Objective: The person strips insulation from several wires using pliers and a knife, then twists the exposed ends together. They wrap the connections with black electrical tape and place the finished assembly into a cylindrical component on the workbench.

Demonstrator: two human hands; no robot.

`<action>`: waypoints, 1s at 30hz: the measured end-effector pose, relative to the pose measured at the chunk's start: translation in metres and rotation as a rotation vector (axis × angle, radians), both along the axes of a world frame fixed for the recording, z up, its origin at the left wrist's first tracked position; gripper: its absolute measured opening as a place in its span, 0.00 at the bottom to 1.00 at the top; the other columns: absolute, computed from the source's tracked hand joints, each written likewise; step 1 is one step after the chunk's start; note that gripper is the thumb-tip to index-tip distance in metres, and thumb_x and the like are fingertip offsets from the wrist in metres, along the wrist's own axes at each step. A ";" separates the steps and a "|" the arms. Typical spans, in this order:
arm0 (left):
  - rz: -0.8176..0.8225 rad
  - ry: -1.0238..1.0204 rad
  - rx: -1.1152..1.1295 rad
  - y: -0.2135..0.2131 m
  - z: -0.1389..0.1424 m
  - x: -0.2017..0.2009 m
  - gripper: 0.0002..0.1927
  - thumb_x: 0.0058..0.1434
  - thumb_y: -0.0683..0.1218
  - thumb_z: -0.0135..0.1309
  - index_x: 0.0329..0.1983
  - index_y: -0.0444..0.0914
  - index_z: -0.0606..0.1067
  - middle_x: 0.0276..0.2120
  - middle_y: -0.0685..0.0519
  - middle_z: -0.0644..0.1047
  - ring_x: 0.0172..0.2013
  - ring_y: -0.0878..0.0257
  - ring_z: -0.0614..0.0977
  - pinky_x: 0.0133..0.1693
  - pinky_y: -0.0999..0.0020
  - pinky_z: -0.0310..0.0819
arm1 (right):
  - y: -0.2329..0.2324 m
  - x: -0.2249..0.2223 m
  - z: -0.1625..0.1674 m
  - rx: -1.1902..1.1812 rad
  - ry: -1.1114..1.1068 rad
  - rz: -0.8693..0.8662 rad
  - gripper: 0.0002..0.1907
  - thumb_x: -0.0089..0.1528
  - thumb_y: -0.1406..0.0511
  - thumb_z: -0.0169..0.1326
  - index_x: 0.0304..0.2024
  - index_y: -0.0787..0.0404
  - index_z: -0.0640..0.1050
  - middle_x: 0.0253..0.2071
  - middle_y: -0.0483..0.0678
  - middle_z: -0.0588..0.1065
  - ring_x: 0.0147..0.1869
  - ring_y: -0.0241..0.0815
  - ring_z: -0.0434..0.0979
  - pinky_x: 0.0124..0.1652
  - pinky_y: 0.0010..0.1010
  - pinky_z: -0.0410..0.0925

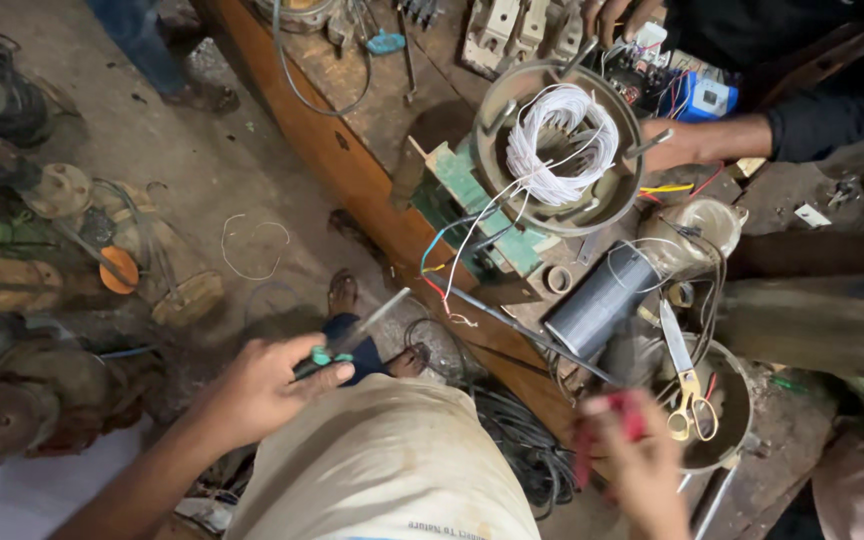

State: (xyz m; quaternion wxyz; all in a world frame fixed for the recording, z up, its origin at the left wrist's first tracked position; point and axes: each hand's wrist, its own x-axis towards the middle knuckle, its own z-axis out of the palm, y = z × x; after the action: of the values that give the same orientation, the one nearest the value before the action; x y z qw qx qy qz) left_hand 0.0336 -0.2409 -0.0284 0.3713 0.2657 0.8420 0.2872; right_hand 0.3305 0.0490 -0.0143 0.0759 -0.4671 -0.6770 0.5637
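1. While the left hand is closed around a screwdriver with a green-and-black handle, its shaft points up and to the right, toward the table.
2. Right hand, blurred, grips a red-handled tool; its long thin shaft runs up-left over the table edge.
3. On the table a round motor housing holds a white wire coil.
4. Yellow-handled scissors lie just beside the right hand.
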 end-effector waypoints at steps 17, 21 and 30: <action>-0.416 0.089 0.243 0.039 0.004 -0.048 0.15 0.64 0.53 0.55 0.40 0.35 0.75 0.30 0.34 0.78 0.35 0.34 0.79 0.36 0.45 0.72 | -0.092 -0.041 0.005 0.454 -0.273 0.432 0.17 0.61 0.62 0.61 0.40 0.63 0.67 0.35 0.60 0.73 0.39 0.66 0.72 0.35 0.44 0.69; -0.435 0.070 0.289 0.040 0.003 -0.053 0.14 0.65 0.51 0.55 0.41 0.35 0.74 0.31 0.33 0.77 0.36 0.32 0.79 0.36 0.43 0.72 | -0.106 -0.060 0.012 0.515 -0.270 0.380 0.15 0.60 0.64 0.60 0.43 0.62 0.69 0.37 0.60 0.75 0.41 0.67 0.74 0.36 0.48 0.68; -0.456 0.028 0.325 0.045 -0.013 -0.056 0.13 0.64 0.49 0.55 0.40 0.34 0.72 0.29 0.31 0.77 0.34 0.31 0.79 0.35 0.42 0.73 | -0.129 -0.093 0.018 0.595 -0.309 0.268 0.16 0.60 0.67 0.57 0.48 0.62 0.71 0.40 0.60 0.76 0.40 0.68 0.75 0.35 0.51 0.69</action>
State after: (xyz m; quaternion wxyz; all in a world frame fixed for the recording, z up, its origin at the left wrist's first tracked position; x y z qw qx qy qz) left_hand -0.0224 -0.1957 -0.0414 0.3671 0.5082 0.7087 0.3238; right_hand 0.2378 -0.0798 0.0034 0.0307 -0.4116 -0.8701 0.2694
